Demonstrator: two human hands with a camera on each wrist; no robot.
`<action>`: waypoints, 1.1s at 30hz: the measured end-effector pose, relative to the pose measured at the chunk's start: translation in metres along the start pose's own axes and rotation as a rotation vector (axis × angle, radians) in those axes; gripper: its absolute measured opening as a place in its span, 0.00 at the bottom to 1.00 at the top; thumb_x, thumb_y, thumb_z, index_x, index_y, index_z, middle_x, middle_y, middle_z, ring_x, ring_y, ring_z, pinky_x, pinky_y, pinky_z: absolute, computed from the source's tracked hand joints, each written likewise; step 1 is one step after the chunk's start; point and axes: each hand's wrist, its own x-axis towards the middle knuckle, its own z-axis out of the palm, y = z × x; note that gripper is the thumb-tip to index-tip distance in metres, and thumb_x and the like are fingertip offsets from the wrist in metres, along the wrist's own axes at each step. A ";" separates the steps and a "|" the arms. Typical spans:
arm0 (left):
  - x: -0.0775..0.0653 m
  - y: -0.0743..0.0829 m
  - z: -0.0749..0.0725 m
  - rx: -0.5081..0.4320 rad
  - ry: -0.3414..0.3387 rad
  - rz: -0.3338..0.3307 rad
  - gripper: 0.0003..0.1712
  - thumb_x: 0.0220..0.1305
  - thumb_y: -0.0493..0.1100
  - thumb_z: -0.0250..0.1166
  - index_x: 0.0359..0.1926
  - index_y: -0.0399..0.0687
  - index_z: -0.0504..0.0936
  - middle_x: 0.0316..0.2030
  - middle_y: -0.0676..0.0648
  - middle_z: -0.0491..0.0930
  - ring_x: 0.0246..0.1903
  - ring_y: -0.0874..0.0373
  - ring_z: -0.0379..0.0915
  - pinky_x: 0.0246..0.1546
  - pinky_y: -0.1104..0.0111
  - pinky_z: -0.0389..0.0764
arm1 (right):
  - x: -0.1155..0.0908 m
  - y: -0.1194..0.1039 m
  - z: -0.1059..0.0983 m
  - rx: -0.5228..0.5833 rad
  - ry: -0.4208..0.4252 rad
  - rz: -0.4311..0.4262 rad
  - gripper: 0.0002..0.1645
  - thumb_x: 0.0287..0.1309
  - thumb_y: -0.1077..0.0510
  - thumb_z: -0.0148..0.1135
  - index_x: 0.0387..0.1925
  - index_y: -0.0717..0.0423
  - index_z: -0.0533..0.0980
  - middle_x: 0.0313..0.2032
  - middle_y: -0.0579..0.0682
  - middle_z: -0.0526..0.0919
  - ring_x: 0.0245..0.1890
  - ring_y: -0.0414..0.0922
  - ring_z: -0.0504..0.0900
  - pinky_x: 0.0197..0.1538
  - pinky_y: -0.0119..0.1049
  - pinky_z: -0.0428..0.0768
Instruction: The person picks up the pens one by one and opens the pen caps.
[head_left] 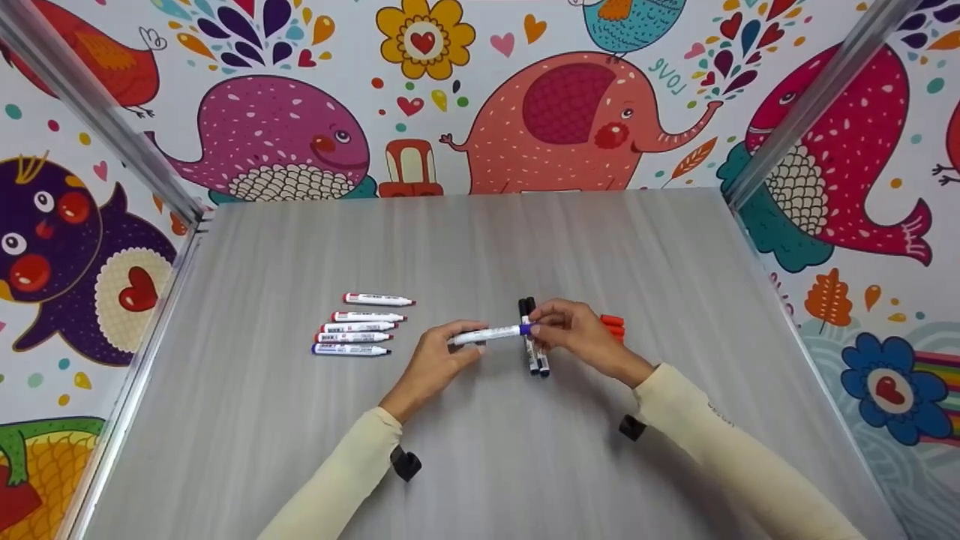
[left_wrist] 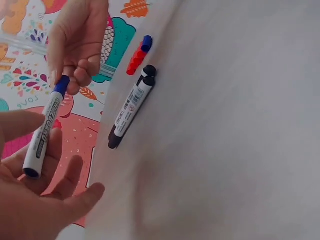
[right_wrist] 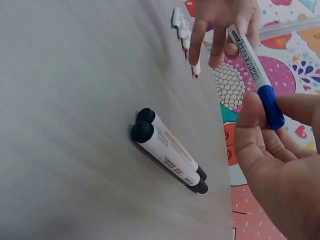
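My left hand (head_left: 435,360) holds the rear end of a white whiteboard marker (head_left: 486,335) between thumb and fingers. At its other end, my right hand (head_left: 581,337) pinches the blue cap (right_wrist: 270,107), which sits on the marker. The marker is raised above the table, nearly level in the head view. Just below the right hand, two black-capped markers (right_wrist: 170,155) lie side by side. To the left, several uncapped whiteboard markers (head_left: 356,328) lie in a column, most with red tips and the nearest with a blue end.
Beside the right hand lie loose red caps (head_left: 613,321), partly hidden by it; the left wrist view also shows a loose blue cap (left_wrist: 146,43) at the end of that row. Printed wall panels and metal posts edge the grey table (head_left: 465,247).
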 end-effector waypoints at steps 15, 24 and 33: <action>-0.002 0.010 0.014 0.252 0.036 0.112 0.10 0.67 0.33 0.77 0.49 0.41 0.93 0.45 0.49 0.92 0.50 0.52 0.84 0.57 0.52 0.82 | -0.018 0.001 0.004 -0.186 -0.090 -0.025 0.10 0.73 0.60 0.73 0.51 0.59 0.89 0.43 0.71 0.88 0.35 0.49 0.85 0.45 0.41 0.89; -0.008 0.012 0.019 0.384 0.066 0.292 0.12 0.64 0.33 0.80 0.48 0.43 0.92 0.44 0.51 0.91 0.49 0.53 0.83 0.54 0.53 0.82 | -0.024 0.002 0.014 -0.196 -0.049 -0.027 0.12 0.73 0.60 0.73 0.51 0.63 0.89 0.43 0.71 0.88 0.37 0.63 0.85 0.45 0.48 0.90; -0.015 0.016 0.022 0.448 0.139 0.364 0.10 0.65 0.36 0.80 0.47 0.47 0.95 0.40 0.55 0.90 0.45 0.59 0.80 0.51 0.56 0.81 | -0.028 -0.007 0.018 -0.222 -0.027 -0.066 0.11 0.71 0.62 0.74 0.53 0.58 0.91 0.42 0.62 0.92 0.36 0.66 0.86 0.45 0.49 0.91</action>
